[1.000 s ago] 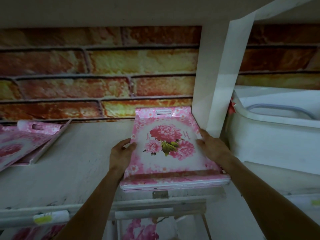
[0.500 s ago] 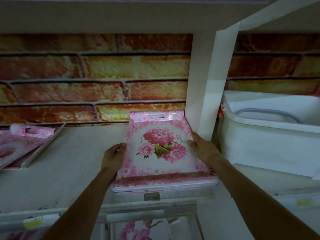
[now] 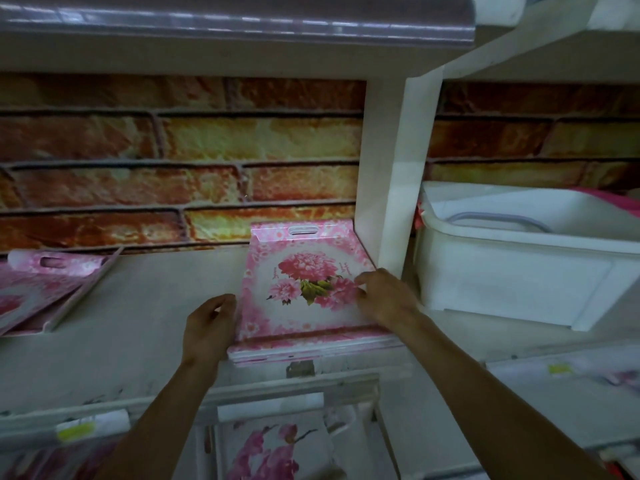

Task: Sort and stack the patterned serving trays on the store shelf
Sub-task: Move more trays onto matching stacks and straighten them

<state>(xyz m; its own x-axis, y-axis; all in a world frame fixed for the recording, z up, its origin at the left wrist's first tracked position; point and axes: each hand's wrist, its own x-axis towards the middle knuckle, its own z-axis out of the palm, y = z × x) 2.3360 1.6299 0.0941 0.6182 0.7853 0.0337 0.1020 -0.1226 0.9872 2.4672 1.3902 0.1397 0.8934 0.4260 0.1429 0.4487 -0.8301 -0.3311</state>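
Note:
A stack of pink flowered serving trays point(image 3: 298, 271) lies on the white shelf point(image 3: 149, 323), pushed against the white upright divider point(image 3: 391, 188). My left hand point(image 3: 209, 327) is beside the stack's left edge with curled fingers, just off or barely touching it. My right hand point(image 3: 384, 296) rests on the top tray's right side, fingers laid over the flower print. A second pile of pink trays point(image 3: 45, 292) sits tilted at the shelf's far left.
A white plastic tub point(image 3: 519, 268) fills the compartment right of the divider. A brick-pattern back wall point(image 3: 173, 168) closes the shelf. Below the shelf edge stands another flowered tray point(image 3: 263, 452). Yellow price tags point(image 3: 74, 431) mark the shelf lip.
My left hand has come off the stack's left edge and drawn back a little. My right hand has slid from the right edge onto the top tray. The stack itself stays put.

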